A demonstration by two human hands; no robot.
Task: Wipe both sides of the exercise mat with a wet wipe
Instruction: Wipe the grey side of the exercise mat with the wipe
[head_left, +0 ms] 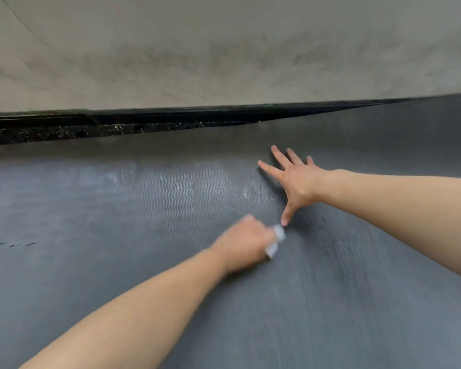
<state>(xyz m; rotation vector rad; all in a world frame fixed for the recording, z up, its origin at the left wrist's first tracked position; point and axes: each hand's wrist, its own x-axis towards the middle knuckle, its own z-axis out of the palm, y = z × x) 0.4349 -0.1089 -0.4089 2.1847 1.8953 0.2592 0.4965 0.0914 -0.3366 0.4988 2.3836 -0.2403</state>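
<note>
Both bare forearms reached in from the near edge, the left from seven o'clock and the right from three o'clock, over a dark grey mat (pixel 117 262) that filled the lower two thirds of the view. Its ribbed surface shone wet in a patch toward twelve o'clock of the hands, and a few small marks sat on it out at nine o'clock. Beyond the mat's far edge ran a black strip (pixel 64 126) speckled with pale grit, and past that a pale, stained floor (pixel 224 49).

On the mat, the right hand (pixel 294 182) lay flat, fingers spread wide and straight, thumb pointing back toward six o'clock. At seven o'clock of it, the left hand (pixel 244 245) was blurred, its fingers curled round a wadded white wipe (pixel 276 241) that stuck out on the side toward the right thumb. The wipe sat just beside that thumb's tip, low against the mat; blur hid whether they touched.
</note>
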